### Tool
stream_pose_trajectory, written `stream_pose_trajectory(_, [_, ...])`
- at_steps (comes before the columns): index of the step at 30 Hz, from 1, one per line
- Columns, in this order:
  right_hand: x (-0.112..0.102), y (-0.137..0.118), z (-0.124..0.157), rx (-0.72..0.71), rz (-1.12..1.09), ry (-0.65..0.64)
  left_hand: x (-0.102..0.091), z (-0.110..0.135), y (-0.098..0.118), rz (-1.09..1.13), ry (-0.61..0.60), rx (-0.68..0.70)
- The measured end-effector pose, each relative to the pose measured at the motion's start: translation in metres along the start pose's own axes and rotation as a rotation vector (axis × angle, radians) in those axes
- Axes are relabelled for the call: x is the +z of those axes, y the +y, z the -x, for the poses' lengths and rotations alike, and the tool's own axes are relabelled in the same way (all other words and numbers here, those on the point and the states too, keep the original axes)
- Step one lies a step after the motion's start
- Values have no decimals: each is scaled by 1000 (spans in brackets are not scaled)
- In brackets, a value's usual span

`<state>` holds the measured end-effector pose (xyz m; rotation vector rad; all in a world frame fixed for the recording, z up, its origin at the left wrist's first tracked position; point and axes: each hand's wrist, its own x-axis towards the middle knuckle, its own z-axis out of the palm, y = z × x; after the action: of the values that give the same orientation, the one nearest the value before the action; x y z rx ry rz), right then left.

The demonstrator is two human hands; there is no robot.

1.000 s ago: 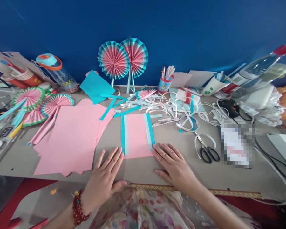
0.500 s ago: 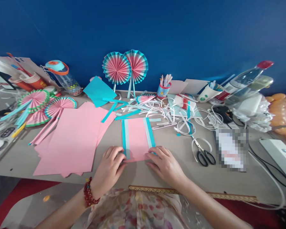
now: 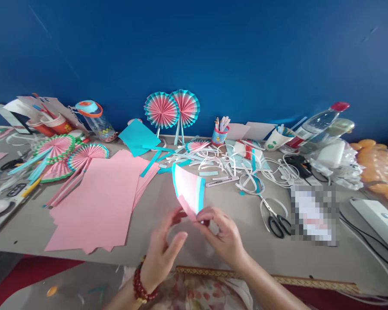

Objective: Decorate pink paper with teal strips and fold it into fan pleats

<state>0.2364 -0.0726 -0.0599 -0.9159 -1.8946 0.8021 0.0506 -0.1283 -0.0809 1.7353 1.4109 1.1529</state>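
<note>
Beyond my hands, a tangle of paper strips (image 3: 213,160) crowds the table (image 3: 257,241), with a cutter (image 3: 222,181) at its near edge and two fans (image 3: 161,110) standing before the blue wall (image 3: 194,43). A stack of pink sheets (image 3: 97,202) lies to my left; scissors (image 3: 274,221) lie to my right. The striped paper (image 3: 189,186) tilts up between them, its near end pinched in my right hand (image 3: 226,239). My left hand (image 3: 163,252) is open, thumb apart from fingers, just beside the paper's lower left edge; I can't tell whether it touches.
</note>
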Motion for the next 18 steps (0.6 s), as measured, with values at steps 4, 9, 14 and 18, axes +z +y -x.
stream_pose_trajectory(4, [12, -6, 2, -112, -2, -73, 17, -5, 6, -100, 88, 36])
stream_pose_trajectory(9, [-6, -11, 8, -118, 26, -27, -12, -19, 5, -181, 93, 365])
stream_pose_trajectory(14, [-32, -13, 20, -290, 178, 334, -39, -38, 2, -553, 16, 595])
stream_pose_trajectory(18, [-27, -8, 23, -371, 491, 0, -23, -36, -5, -747, -139, 580])
